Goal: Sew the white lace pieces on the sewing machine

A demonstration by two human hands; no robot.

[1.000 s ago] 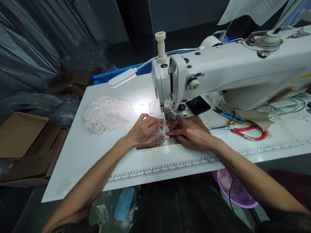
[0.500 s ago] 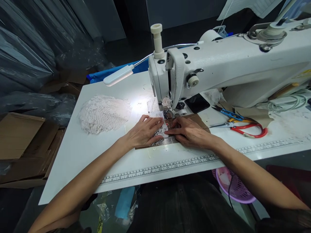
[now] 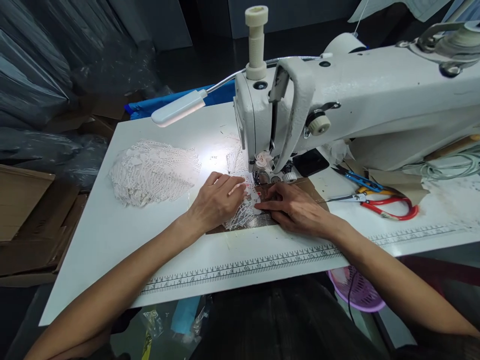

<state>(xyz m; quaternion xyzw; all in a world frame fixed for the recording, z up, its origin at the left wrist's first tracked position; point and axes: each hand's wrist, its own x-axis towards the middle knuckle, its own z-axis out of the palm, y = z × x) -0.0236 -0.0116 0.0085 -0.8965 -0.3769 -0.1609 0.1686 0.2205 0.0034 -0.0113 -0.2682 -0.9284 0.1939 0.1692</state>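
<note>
A piece of white lace (image 3: 242, 214) lies on the brown board (image 3: 309, 192) in front of the sewing machine's presser foot (image 3: 261, 177). My left hand (image 3: 217, 200) is on the lace's left side, its fingers bent and closed on the fabric; the thumb is mostly hidden. From the right, my right hand (image 3: 294, 207) rests on the board. Its index finger stretches out to touch the lace edge, apart from the thumb below and the bent fingers above. The sewing machine (image 3: 360, 90) stands over the work, with a pale fabric rosette (image 3: 263, 159) at its needle area.
A heap of white lace (image 3: 150, 172) lies to the left under a lamp (image 3: 179, 108). Right of my hand are red-handled scissors (image 3: 390, 207), blue snips (image 3: 362, 180) and a black phone (image 3: 310, 163). A printed ruler (image 3: 240, 270) runs along the table's front edge.
My left fingers have bent and drawn together, and more lace shows below them. My right hand keeps nearly the same pose. The whole view has shifted slightly, bringing the machine closer.
</note>
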